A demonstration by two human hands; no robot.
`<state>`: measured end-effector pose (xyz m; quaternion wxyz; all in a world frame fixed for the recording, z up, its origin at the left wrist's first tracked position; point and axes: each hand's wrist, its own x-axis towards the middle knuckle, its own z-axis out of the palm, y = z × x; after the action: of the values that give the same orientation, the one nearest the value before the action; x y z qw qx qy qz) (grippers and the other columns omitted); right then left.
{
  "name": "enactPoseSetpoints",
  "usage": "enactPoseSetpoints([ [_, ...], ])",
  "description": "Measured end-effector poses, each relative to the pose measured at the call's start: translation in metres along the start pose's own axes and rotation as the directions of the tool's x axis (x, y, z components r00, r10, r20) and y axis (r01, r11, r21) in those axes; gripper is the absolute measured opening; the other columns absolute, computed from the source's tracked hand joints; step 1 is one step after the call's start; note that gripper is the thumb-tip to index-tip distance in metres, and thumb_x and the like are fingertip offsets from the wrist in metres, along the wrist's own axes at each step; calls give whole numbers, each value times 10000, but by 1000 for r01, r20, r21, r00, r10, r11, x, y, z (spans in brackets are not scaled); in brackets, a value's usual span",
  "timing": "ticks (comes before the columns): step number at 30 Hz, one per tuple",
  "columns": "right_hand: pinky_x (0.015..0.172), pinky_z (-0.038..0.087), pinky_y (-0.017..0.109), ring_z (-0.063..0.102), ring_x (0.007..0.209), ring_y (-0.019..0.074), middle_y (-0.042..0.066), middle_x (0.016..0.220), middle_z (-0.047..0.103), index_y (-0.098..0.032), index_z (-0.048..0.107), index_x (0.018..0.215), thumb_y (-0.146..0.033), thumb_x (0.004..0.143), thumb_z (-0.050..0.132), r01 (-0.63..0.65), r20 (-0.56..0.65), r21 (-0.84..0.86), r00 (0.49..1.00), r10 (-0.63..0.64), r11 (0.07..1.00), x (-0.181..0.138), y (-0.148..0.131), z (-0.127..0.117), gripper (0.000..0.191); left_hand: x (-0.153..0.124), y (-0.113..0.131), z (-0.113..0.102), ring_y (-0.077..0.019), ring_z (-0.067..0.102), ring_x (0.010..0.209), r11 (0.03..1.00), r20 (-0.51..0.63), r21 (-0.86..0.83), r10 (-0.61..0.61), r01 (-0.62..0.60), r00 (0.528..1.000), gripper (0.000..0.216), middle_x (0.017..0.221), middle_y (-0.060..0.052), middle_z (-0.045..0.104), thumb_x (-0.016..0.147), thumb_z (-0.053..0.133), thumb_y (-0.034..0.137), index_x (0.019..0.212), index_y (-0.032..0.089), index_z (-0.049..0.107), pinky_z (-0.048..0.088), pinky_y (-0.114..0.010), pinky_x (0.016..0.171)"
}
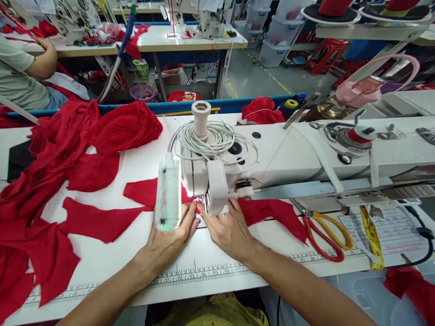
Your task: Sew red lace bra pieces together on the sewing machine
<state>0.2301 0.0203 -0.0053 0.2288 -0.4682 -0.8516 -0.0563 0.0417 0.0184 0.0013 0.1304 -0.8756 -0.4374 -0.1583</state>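
We are in a sewing workshop. Nearest us, a white sewing machine (285, 147) stands on a table (204, 253) with a ruler scale along its near edge, red cloth (61, 131) heaped at left and scissors (310, 215) at right. Farther off, we see more machines (210, 22) on a bench (152, 38), another person (13, 74) at left, and stacked plastic boxes (273, 52) on a floor (251, 81) with yellow lines.

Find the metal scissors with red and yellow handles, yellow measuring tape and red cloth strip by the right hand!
Metal scissors with red and yellow handles (308, 214): head view, near the pivot.
Yellow measuring tape (372, 234): head view, middle of its length.
Red cloth strip (272, 210): head view, its uncovered part.
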Motion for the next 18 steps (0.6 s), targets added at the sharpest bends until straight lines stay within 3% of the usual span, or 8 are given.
enactPoseSetpoints([
  [18,815,338,383,549,861,235,86,825,621,-142,678,1232,-120,929,540,11,27,-14,1000,-11,1000,-2,1,5,333,-1,3,2,-293,660,1023,999,0,-38,-35,35,999,362,1054,-128,724,988,531,252,1316,112,590,429,-511,973],
])
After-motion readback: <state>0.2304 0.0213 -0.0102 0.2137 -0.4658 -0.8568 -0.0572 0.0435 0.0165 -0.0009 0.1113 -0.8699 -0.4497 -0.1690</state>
